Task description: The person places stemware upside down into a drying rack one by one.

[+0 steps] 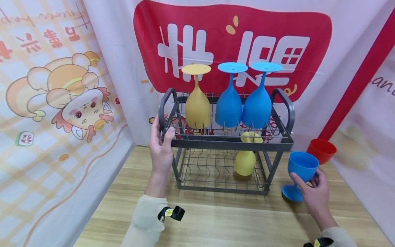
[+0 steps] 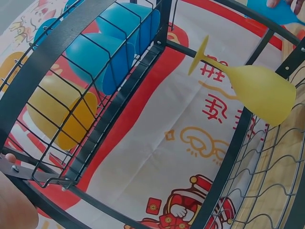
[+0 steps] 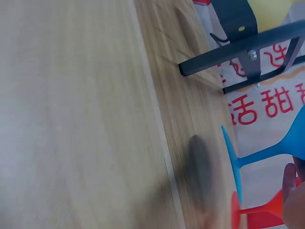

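Observation:
My left hand [image 1: 161, 149] grips the left end of a dark two-tier dish rack [image 1: 222, 145], its thumb over the top rail beside the side handle. Between the thumb and fingers of my right hand [image 1: 318, 193] is an upright blue goblet [image 1: 300, 165]. The goblet's base [image 3: 231, 162] hangs a little above the table, with a shadow below it. Upside down on the upper tier stand a dull-yellow goblet [image 1: 197, 106] and two blue goblets [image 1: 228, 108]. A paler yellow goblet [image 1: 245, 163] sits upside down on the lower tier, at the right.
A red goblet [image 1: 322, 151] stands behind the held one, right of the rack. The wood-grain table [image 1: 234, 219] runs up to printed cloth walls [image 1: 117, 68] at the back and both sides.

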A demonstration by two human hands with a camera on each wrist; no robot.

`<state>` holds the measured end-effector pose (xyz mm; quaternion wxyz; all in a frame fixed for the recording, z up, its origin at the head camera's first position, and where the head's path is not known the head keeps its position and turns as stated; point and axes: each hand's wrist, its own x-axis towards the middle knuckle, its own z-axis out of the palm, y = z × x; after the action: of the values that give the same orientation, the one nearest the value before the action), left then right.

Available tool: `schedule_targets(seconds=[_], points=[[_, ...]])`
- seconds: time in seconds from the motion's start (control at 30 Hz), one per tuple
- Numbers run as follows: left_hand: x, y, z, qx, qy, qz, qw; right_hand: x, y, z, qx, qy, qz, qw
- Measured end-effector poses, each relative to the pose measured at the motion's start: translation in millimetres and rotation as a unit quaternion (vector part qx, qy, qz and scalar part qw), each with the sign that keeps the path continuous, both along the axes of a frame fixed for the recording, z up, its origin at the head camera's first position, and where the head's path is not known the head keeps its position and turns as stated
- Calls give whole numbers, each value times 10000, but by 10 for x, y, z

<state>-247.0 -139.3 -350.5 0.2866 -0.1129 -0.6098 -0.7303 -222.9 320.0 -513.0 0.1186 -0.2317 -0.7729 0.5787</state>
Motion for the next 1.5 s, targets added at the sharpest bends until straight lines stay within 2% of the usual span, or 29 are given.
schedule_targets(seconds=[0.13,0.27,0.53,0.63,0.77,0.83,0.9,1.03,1.13,1.37,1.5], points=[[22,-29,22,-37,3,87,10000,156,-43,75,279,-29,171,9995],[33,-24,33,-69,-18,62,10000,326,-71,140,863,7,457,9952],[37,13,19,-102,-198,6,9998,630,-179,208,2051,508,824,9739],[33,25,14,-82,-175,28,9998,702,-275,238,2148,544,901,9710],[36,-1,22,-72,-157,80,9998,726,-490,271,1996,564,1092,9721],[37,-9,27,-63,-167,83,9998,728,-593,295,2136,737,1231,9663],[38,-7,28,-54,-191,66,9998,730,-672,311,2418,1084,1381,9543],[34,11,30,-64,-198,32,9998,717,-769,294,3167,1978,1629,9133],[45,10,37,-94,-210,58,9997,701,-828,266,3536,2390,1777,8867],[50,7,32,-28,-215,162,9996,679,-949,252,4162,2775,1892,8449],[52,32,24,46,-236,246,9994,684,-974,273,4336,2879,2043,8291]])
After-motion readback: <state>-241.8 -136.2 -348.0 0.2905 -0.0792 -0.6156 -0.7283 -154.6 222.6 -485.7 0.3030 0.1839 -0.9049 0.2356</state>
